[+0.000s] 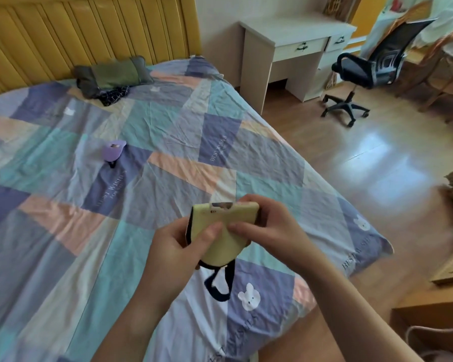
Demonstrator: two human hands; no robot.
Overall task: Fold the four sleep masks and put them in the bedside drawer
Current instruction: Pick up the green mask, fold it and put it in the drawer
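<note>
A pale yellow sleep mask is held above the bed's near corner, folded in half, its dark strap hanging down in a loop. My left hand grips its left side with the thumb on top. On the right side, my right hand pinches it, fingers wrapped over the upper edge. A purple sleep mask lies folded on the quilt further left, a dark strap poking out beneath it. No drawer is seen open in this view.
A patchwork quilt covers the bed. Folded dark green clothes lie near the yellow headboard. A white desk with drawers and a black office chair stand beyond the bed. Wooden furniture sits at lower right.
</note>
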